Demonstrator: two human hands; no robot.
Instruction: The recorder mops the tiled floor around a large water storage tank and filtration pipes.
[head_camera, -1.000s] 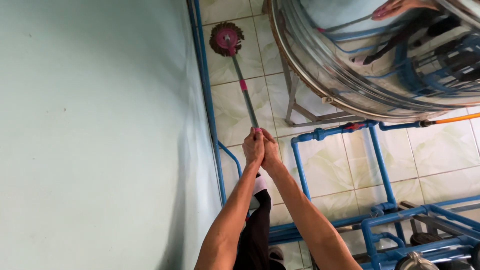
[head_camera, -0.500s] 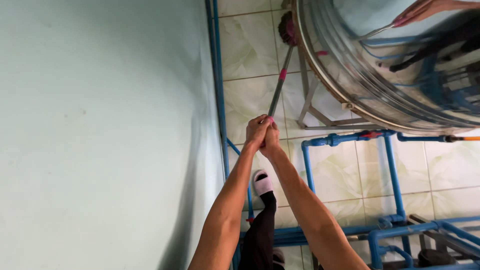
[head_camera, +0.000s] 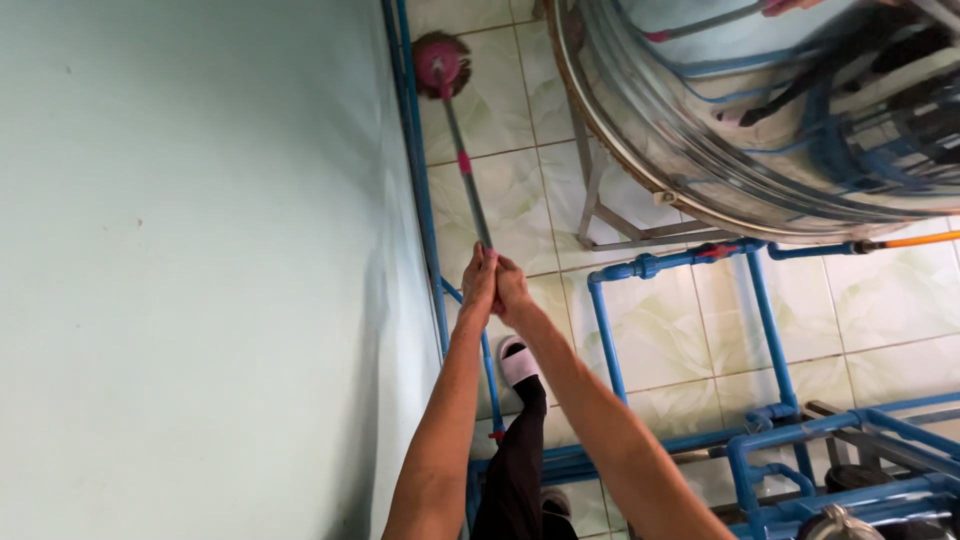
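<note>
- Mop (head_camera: 442, 62): its metal handle runs from both hands down to a round pink-and-brown head that rests on the tiled floor (head_camera: 500, 200), in the narrow strip along the floor's wall edge.
- The grip is two-handed and closed on the top end of the handle: left hand (head_camera: 478, 283) and right hand (head_camera: 511, 287) press together, palms facing, fingers wrapped around the shaft.
- With both hands bunched at the very end, control of the head is likely weak; sliding one hand lower down the shaft would probably give firmer pressure and a steadier stroke.
- The head sits just beside the blue pipe (head_camera: 415, 150) that runs along the foot of the wall, so short strokes parallel to that pipe seem safest against snagging.
- A foot in a white slipper (head_camera: 517, 362) stands on the tiles directly below the hands.
- The floor is glossy pale marbled tile with brown grout lines; it may be slippery when wet.
- A plain pale green wall (head_camera: 200, 270) fills the left side.
- To the right a large shiny steel tank (head_camera: 700, 150) sits on a metal frame, and more blue pipework (head_camera: 760, 300) crosses the floor, leaving little space to swing.
</note>
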